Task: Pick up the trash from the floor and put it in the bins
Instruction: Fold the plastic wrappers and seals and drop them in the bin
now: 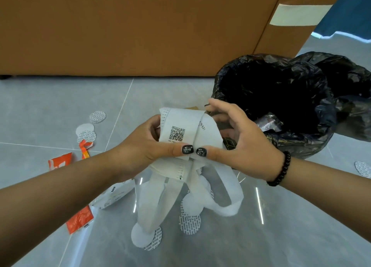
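Both forearms are left bare, no sleeves seen. Thumbnails on left hand (144,144) and right hand (241,144) are painted black with silvery pattern. A black beaded bracelet (282,170) is worn on right wrist.

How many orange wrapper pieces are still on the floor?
3: one small torn piece by the white discs, one beside the left forearm, one nearer the camera. The arms may hide more.

Two hands (144,144), two bins (281,98), three orange wrappers (60,161).

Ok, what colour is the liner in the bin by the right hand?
Black, glossy and crinkled bin liner, seen in the head view.
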The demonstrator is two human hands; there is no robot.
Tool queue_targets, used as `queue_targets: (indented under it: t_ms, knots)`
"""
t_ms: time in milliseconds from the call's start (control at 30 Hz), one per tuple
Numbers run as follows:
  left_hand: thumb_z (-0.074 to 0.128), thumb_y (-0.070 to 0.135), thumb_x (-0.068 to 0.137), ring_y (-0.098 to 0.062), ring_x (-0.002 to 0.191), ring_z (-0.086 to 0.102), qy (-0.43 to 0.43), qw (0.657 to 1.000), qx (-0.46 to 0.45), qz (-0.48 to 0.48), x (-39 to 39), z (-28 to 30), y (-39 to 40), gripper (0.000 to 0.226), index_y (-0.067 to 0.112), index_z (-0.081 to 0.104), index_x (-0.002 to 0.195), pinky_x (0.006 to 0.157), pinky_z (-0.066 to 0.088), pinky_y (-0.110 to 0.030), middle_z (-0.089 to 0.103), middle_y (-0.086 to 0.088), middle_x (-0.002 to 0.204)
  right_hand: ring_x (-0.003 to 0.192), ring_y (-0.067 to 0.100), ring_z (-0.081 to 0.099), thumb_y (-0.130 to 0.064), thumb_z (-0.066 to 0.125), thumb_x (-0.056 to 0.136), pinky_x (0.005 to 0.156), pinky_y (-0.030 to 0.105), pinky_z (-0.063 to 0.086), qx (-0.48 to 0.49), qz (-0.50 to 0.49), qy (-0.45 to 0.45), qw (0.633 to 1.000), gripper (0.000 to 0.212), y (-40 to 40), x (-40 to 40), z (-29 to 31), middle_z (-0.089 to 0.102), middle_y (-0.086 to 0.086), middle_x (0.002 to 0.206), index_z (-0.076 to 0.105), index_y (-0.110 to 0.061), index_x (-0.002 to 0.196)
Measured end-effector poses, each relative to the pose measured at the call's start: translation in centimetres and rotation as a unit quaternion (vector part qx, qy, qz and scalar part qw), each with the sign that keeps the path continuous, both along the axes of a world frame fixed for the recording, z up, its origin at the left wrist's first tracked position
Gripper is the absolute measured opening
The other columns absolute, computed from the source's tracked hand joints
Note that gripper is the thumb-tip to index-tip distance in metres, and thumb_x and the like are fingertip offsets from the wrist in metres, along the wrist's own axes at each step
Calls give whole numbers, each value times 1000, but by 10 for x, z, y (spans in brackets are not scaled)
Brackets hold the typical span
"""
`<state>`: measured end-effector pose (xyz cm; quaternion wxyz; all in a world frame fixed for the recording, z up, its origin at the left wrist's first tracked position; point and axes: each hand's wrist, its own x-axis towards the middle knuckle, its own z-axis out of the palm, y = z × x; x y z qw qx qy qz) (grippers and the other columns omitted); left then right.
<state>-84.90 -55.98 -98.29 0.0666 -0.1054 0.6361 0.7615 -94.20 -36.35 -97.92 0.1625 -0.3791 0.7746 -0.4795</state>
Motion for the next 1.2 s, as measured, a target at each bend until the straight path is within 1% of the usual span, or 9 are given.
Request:
queue_targets:
  t_ms: [67,267,433,567,733,867,1000,1133,1200]
  knots:
    - [96,25,35,-21,87,72,11,999,36,-9,0,0,-4,71,28,70,100,66,56,-27,74,-8,99,122,9,46,-48,75,60,98,37,47,3,-6,-4,1000,95,-2,2,2,42,-11,130,32,-29,142]
    - [94,40,37,-20,84,72,2,997,77,-12,4,-3,-7,63,27,74,96,65,57,-29,74,-6,99,113,7,56,-48,78,49,95,35,50,-16,-62,-61,996,85,-12,8,7,56,-8,121,54,-25,128]
    - [90,45,42,-17,86,71,-26,999,-12,-25,6,0,-1,66,29,70,102,65,55,-26,73,-2,101,111,-2,49,-44,80,53,98,26,44,70,-26,13,997,66,-13,15,17,50,-20,113,47,-56,109]
    - [80,47,47,-19,91,70,-60,994,-88,-18,4,1,6,71,23,63,112,70,54,-28,72,-3,104,108,2,37,-50,80,52,89,10,34,158,-1,98,983,75,-10,11,19,42,-19,108,48,-39,120]
    - [77,55,53,-19,90,72,-93,991,-94,-5,5,7,13,63,24,66,107,71,55,-30,74,-2,101,107,-19,36,-41,82,60,90,-2,29,132,50,125,982,84,-8,13,24,33,-34,111,37,-43,130]
    - [70,53,64,-23,97,70,-124,990,-35,-53,10,10,14,54,24,67,109,80,56,-33,73,-5,106,101,-7,51,-33,73,68,90,15,44,94,33,194,976,59,-7,12,19,51,-23,105,56,-25,124]
    - [62,54,72,-18,93,71,-159,984,16,-76,15,10,15,36,28,77,91,81,55,-32,75,-3,101,85,11,61,-29,66,73,70,32,55,97,59,287,951,51,-2,18,17,58,-8,102,59,-18,122]
    - [65,52,76,-17,92,71,-146,987,50,-44,12,8,22,30,27,78,89,83,56,-34,74,-4,101,75,20,59,-18,63,74,46,31,48,119,86,470,870,39,-2,20,15,60,3,90,65,-9,112]
    - [63,51,79,-21,95,68,-132,989,53,-34,10,6,23,34,25,75,98,85,54,-39,73,-6,102,74,20,56,-14,64,73,42,27,41,128,80,506,849,38,-1,16,16,59,4,87,66,-10,110]
